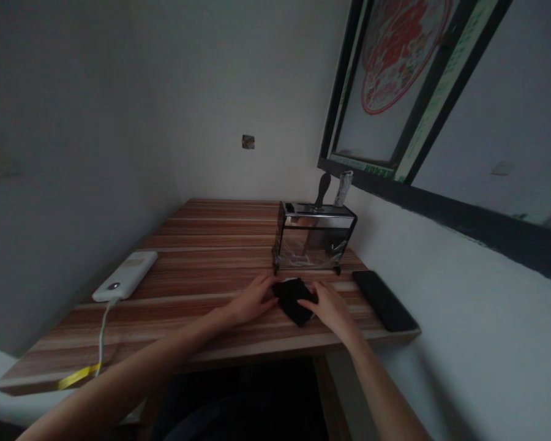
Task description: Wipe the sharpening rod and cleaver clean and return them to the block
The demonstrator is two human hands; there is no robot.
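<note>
A small black cloth-like item lies on the wooden table near its front edge. My left hand rests flat at its left side, fingers stretched toward it and touching it. My right hand lies on its right side, fingers curled over the edge. Just behind the black item stands a shiny metal knife holder with a black handle and a silver handle sticking up from its top.
A white power bank with a white cable lies at the table's left. A black phone lies at the right edge beside the white wall. A dark-framed window is above right.
</note>
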